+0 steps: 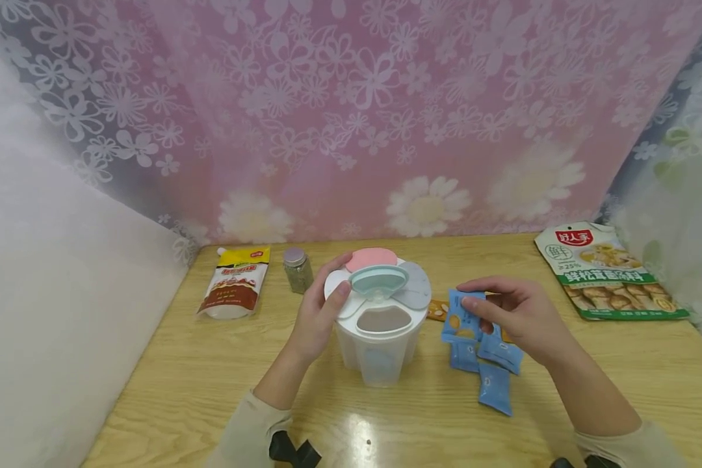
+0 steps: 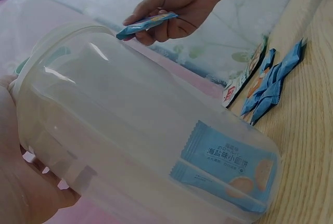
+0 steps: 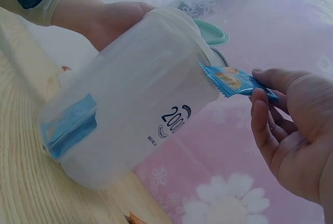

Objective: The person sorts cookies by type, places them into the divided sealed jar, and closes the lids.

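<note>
A translucent storage canister [image 1: 380, 354] stands on the table, its white lid divided into pink, grey, white and teal flaps. The teal flap [image 1: 379, 279] is raised, leaving a front opening [image 1: 384, 320] in the lid. My left hand [image 1: 318, 312] grips the canister's upper left side, with the thumb over the lid. Blue biscuit packets [image 2: 229, 164] show through the wall at its bottom. My right hand [image 1: 520, 315] pinches another blue biscuit packet [image 1: 463, 316] by its edge, right of the lid. In the right wrist view, this packet [image 3: 237, 82] overlaps the canister's rim.
Several blue packets [image 1: 494, 389] lie below the right hand, with an orange packet [image 1: 437, 310] beside the canister. A brown-and-yellow pouch [image 1: 236, 283] and a small lidded jar [image 1: 298, 271] stand at the back left. A large green-and-white food bag [image 1: 611, 273] lies at the right.
</note>
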A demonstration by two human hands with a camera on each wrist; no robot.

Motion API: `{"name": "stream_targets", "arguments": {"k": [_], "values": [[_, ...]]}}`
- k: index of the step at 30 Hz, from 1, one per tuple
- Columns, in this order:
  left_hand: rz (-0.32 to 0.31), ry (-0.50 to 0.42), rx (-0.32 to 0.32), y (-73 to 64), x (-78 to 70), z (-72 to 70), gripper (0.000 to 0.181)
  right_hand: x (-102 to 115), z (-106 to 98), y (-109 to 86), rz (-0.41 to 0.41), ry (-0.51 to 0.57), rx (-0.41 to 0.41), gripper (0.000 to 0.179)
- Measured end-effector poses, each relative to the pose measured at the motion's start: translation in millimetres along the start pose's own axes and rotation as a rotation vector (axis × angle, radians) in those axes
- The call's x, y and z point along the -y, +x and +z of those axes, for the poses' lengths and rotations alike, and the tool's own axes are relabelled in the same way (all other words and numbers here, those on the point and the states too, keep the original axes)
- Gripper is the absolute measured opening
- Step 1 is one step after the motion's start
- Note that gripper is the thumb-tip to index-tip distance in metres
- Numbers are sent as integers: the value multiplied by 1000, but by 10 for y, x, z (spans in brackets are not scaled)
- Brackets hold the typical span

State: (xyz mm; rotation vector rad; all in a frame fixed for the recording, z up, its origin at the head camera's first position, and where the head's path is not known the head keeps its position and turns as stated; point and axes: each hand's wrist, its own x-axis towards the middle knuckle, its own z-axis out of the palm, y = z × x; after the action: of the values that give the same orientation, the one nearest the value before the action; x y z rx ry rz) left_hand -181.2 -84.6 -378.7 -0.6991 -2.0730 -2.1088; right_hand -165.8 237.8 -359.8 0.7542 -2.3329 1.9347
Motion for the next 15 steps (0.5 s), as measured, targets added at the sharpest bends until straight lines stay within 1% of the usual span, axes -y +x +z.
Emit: {"name": "stream_targets", "arguments": {"k": [2, 4, 7, 10, 11, 13, 15], "values": [[8, -6, 1, 15, 1, 14, 48, 26, -10, -4, -22, -15, -16, 22], [12, -12, 7, 29, 2, 24, 49, 60, -16, -9, -50, -1, -29, 23], [10, -14, 8, 41, 2, 22, 49, 114, 11, 6, -127, 85, -34, 28], [10, -5, -9, 34, 1, 3, 48, 172, 89, 50, -191, 197, -7, 31], [10, 0, -16, 31, 4, -4, 48, 194, 121, 65, -207, 218, 1, 32], [15, 2, -19, 19, 4, -10, 48, 238, 182, 87, -221, 244, 4, 33], [17, 2, -13, 11, 13, -6, 49, 285, 235, 103, -223, 251, -9, 35]]}}
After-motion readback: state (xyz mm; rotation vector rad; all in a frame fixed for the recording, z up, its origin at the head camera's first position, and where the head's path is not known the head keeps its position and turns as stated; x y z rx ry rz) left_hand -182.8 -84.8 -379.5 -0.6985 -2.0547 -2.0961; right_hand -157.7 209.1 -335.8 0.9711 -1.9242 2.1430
